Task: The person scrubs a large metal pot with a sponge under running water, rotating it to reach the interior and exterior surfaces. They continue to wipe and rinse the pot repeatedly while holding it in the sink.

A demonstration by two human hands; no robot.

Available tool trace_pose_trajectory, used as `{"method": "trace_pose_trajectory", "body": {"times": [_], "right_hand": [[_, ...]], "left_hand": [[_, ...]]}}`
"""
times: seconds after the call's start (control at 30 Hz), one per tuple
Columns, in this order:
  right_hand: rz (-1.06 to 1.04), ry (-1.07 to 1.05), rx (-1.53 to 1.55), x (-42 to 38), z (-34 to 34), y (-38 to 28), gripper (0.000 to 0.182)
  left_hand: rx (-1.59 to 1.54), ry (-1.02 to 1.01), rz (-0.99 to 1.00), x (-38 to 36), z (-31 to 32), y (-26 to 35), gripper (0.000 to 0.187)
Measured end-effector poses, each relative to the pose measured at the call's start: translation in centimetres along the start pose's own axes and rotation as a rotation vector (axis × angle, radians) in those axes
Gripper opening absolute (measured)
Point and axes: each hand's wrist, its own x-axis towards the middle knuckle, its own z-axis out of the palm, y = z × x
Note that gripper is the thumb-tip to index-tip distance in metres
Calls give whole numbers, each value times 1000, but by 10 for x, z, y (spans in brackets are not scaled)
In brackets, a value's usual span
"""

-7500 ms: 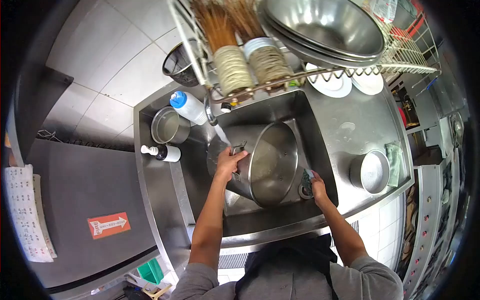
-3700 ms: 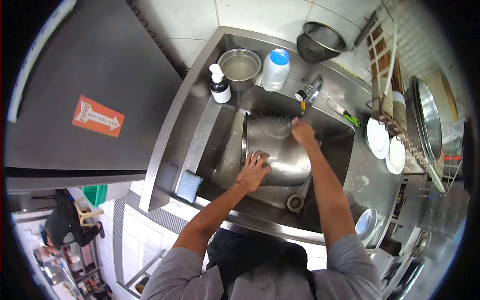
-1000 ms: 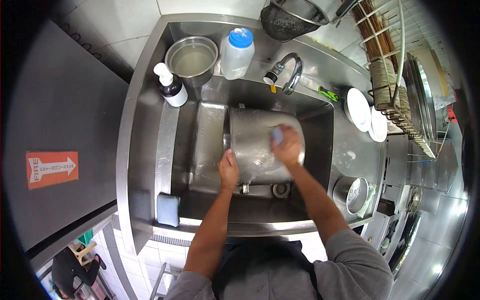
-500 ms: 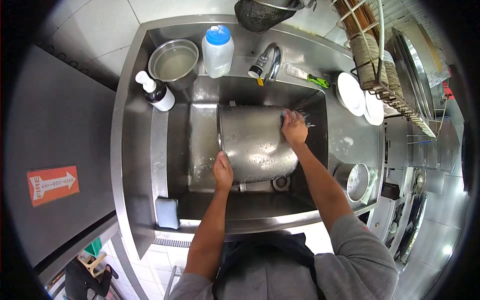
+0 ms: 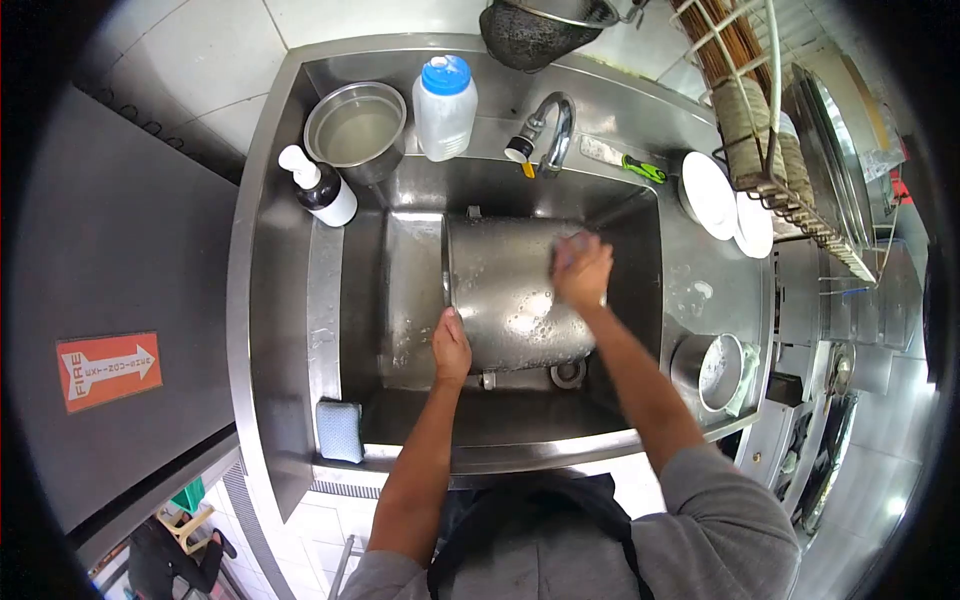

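Observation:
A large metal stockpot (image 5: 500, 280) lies on its side in the steel sink (image 5: 400, 410), its rim facing left and its wall wet with suds and drops. My left hand (image 5: 451, 345) is closed on the lower part of the rim. On the pot's right part, my right hand (image 5: 583, 272) presses with bent fingers around a small dark scrubber-like thing, too blurred and covered to name. Above the pot is the curved faucet (image 5: 562, 130), with no water seen running.
Behind the sink stand a metal pot of cloudy liquid (image 5: 355, 130), a blue-lidded plastic jar (image 5: 445, 110) and a pump bottle (image 5: 325, 195). A sponge (image 5: 340, 430) rests at front left. White bowls (image 5: 707, 195), a green-handled scraper (image 5: 640, 168) and a small pot (image 5: 712, 370) sit right.
My right hand has slid left across the pot's wall, away from its right end. The left hand keeps its hold on the rim. The whole view has shifted slightly.

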Motion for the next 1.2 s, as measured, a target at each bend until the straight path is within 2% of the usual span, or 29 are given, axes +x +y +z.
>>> {"method": "trace_pose_trajectory", "body": {"times": [0.03,0.07,0.1,0.13,0.2,0.27,0.33,0.37,0.43,0.47,0.5,0.57,0.6,0.63,0.67,0.7,0.73,0.77,0.8,0.83,0.87,0.93,1.0,1.07,1.1,1.17,1.2], "right_hand": [[-28,99,187,-19,3,-26,19],[-171,66,168,-39,0,-48,20],[-194,-73,325,-50,-15,-73,20],[-197,-77,328,-43,-15,-84,20],[-286,-141,425,-23,-5,-97,28],[18,-272,321,36,37,-93,29],[185,-603,115,91,48,-84,30],[185,-611,125,80,45,-94,30],[-19,-550,193,48,28,-114,36],[-147,-319,289,12,18,-126,35],[-269,-88,385,-19,11,-136,35],[-246,-134,345,-26,-4,-141,38],[-223,-178,310,-24,-6,-145,42],[-209,-45,360,-4,30,-143,38],[-247,-390,301,31,59,-137,35],[-285,-728,238,67,84,-132,34],[-119,-741,230,87,112,-135,31],[52,-758,220,93,128,-139,30],[70,-765,218,85,115,-140,30],[-11,-672,271,73,86,-142,30],[-98,-565,315,63,62,-141,29],[-356,-54,362,11,32,-114,25],[-338,45,379,-13,2,-62,23],[118,-127,301,-6,23,14,23],[121,-116,307,10,26,15,23],[361,-248,333,30,23,19,23],[154,-97,281,19,37,-4,22]], "left_hand": [[-20,22,-29,-4,2,-1,45],[-27,30,-33,0,2,3,45],[38,-16,-30,7,0,8,43],[108,-65,-29,11,-3,10,42],[141,-33,-10,9,-3,13,41],[163,18,12,12,6,13,40],[112,38,108,4,5,2,38],[124,39,103,-2,0,-2,38],[48,-52,51,-8,-2,-5,36],[37,-45,52,-10,0,-5,36],[-19,-15,137,-13,1,-6,36],[-64,2,229,-23,-1,-17,36],[-8,-39,146,-27,-3,-25,36],[47,-80,60,-33,-2,-32,36],[48,-89,61,-43,2,-38,36],[50,1,129,-49,7,-43,37],[56,89,203,-49,8,-45,38],[58,78,209,-43,7,-42,38],[62,-36,104,-36,1,-34,40],[65,-154,0,-28,-3,-21,42],[48,-139,-16,-14,-6,6,43],[24,-145,-27,14,1,33,44],[77,0,-27,30,11,34,41],[110,14,-39,27,15,36,40],[147,26,-53,28,14,38,39],[147,24,-54,26,12,43,38],[140,26,-55,28,13,47,36]]}}
